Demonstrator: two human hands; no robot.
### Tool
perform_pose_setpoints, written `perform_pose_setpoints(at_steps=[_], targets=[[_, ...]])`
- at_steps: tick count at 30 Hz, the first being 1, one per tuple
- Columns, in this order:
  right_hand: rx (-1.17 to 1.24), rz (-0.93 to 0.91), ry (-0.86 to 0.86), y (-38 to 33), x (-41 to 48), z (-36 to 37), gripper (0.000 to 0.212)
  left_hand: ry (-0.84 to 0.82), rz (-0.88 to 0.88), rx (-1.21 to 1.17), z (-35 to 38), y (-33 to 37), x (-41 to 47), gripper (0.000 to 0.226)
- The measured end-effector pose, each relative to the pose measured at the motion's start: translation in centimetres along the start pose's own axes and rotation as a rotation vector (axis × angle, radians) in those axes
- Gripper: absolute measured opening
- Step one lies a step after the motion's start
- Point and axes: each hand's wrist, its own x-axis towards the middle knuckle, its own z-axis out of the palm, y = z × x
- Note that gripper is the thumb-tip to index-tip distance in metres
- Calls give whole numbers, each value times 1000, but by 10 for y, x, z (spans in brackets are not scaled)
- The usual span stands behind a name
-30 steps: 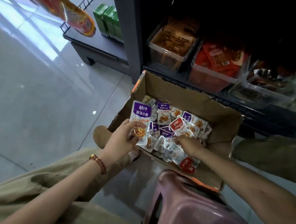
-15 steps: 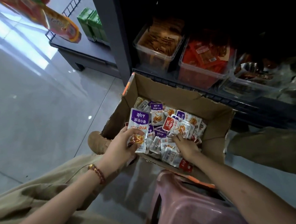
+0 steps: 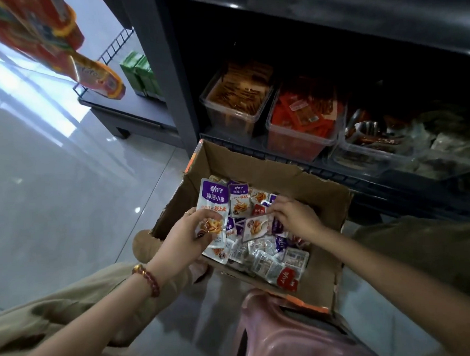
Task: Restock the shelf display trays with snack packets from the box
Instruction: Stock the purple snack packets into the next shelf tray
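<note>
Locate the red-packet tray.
Head view: the red-packet tray sits upper right on the shelf, between the brown-snack tray and a clear tray, behind the cardboard box.

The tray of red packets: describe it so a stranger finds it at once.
Behind the cardboard box stands a dark shelf unit. Its bottom shelf carries clear trays; this tray is second from left. Only it holds bright red packets.

Left hand (image 3: pixel 186 235) and right hand (image 3: pixel 295 215) grip packets (image 3: pixel 259 227) over the box (image 3: pixel 323 200).
</note>
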Motion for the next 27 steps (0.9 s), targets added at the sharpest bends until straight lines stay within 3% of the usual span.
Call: perform_pose_setpoints(at_steps=[5,10,14,17,19,23,27], targets=[[-207,-420,162,-34,-15,-73,7,74,24,-116,-6,35,9,57],[-226,-552,215,-61,-36,-143,12,20,207,-172,-7,86,24,52],[-283,-576,325,-79,-46,-182,18,-38,337,-223,-8,130,29,24],[-242,-531,286,-94,-54,-205,15,-48,440,-213,-9,159,30,16],[-195,-484,259,-104,-60,-215,16,-60,474,-238,-10,174,30,26],[-227,-442,403,-109,-67,-228,22,-100,506,-215,-8,197,37,50],[-150,-388,518,-109,-69,-246,33,-15,580,-149,-4,212,45,49]])
